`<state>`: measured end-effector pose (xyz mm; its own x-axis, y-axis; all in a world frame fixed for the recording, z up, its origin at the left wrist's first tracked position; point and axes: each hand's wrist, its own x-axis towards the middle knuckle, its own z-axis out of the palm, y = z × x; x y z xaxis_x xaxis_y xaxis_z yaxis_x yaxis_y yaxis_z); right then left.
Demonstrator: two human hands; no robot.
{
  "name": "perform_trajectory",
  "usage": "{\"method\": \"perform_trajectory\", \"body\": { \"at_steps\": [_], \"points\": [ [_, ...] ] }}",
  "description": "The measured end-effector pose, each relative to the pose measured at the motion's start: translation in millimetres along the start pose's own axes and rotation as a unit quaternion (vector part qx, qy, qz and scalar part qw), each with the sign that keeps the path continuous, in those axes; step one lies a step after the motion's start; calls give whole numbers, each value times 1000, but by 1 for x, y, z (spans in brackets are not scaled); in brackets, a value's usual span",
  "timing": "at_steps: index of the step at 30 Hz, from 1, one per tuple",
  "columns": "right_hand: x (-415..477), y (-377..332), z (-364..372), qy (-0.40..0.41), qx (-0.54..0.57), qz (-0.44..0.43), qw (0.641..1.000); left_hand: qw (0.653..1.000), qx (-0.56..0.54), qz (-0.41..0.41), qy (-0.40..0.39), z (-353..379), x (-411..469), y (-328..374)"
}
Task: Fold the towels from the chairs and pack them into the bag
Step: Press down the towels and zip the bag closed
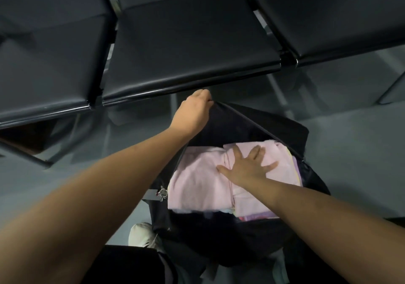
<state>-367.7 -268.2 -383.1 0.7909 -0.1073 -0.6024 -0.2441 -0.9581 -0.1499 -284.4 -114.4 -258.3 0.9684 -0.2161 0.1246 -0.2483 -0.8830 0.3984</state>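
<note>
Fingers [255,153] of the right hand [247,167] spread flat, pressing folded pink towels [197,180] beneath them down in the bag [230,126]; left hand [192,110] grips the bag's far rim. Packing step, and next likely needs zipping shut.

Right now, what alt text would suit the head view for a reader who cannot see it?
The right hand presses flat on folded pink towels packed in an open black bag on the floor, while the left hand grips the bag's far edge. A row of black chairs stands just beyond.
</note>
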Motion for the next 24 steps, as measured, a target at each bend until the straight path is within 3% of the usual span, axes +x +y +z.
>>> {"method": "perform_trajectory", "body": {
  "at_steps": [3, 7, 9, 12, 14, 17, 21, 24],
  "points": [
    [14, 18, -10, -12, 34, -41, 999, 999, -23, 5, 31, -4, -1, 7],
    [22, 23, -18, -25, 29, -47, 998, 996, 43, 58, -50, -14, -6, -3],
    [13, 13, -16, 32, -26, -48, 998, 983, 106, 99, -113, -15, -14, -11],
    [-14, -8, -5, 165, -79, -158, 970, 950, 194, 139, -203, -12, -39, -34],
    [-30, -18, 9, 124, -76, -235, 961, 935, 230, 124, -238, -6, -59, -49],
    [-31, -13, 30, 17, -127, -247, 961, 946, 206, 90, -233, -2, -74, -49],
    [-16, -12, 18, -1, -117, -242, 963, 981, 119, 90, -126, -13, -72, -28],
    [-24, -11, 8, 19, -194, -245, 950, 969, 137, 102, -180, -14, -84, -32]
  ]
}}
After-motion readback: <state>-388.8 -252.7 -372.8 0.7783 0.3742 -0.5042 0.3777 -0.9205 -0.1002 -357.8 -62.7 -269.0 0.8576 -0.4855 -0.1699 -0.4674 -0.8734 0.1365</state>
